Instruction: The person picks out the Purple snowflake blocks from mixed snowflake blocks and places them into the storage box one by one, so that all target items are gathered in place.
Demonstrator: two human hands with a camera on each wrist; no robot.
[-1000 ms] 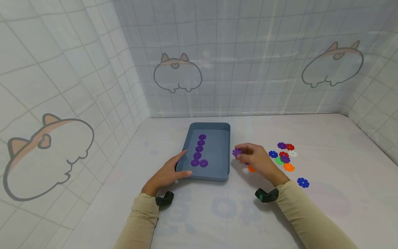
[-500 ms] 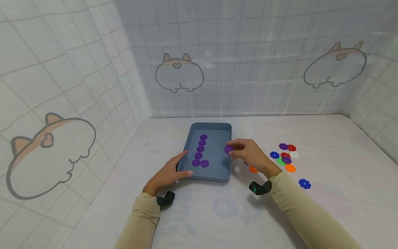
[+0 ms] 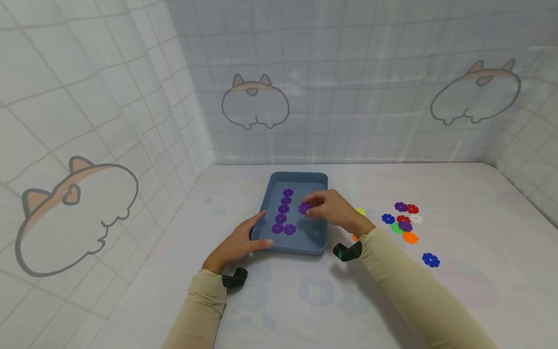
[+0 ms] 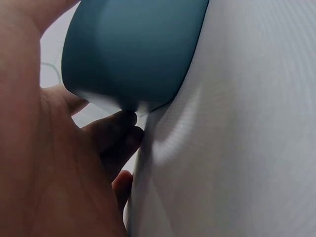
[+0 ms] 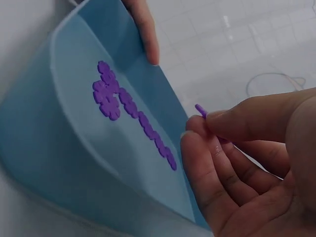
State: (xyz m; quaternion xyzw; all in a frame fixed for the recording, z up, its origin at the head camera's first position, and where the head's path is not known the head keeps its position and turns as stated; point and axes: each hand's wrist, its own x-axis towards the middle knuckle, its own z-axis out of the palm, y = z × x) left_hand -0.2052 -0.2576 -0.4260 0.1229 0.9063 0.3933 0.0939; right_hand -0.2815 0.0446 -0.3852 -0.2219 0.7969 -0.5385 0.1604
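Observation:
A blue-grey tray (image 3: 307, 237) stands on the table with several purple snowflake discs (image 3: 283, 209) linked in an L shape on its floor. My left hand (image 3: 235, 242) grips the tray's near left corner, thumb along the near rim and fingers around the side; in the left wrist view some fingertips (image 4: 129, 118) touch the corner low down. Over the right half of the tray, my right hand (image 3: 333, 211) pinches another purple snowflake disc (image 3: 304, 208) between thumb and fingers. The right wrist view shows that disc (image 5: 201, 109) nearly edge-on, apart from the L shape.
Loose snowflake discs in several colours lie right of the tray, among them a white one (image 3: 416, 219), an orange one (image 3: 410, 237) and a blue one (image 3: 431, 260). A yellow disc (image 3: 360, 211) is partly hidden by my right arm. Tile-patterned curtains (image 3: 348, 111) enclose the table.
My right hand has carried the purple snowflake disc leftward from beside the tray, over its right rim, to above the tray floor. The left hand keeps its grip on the corner.

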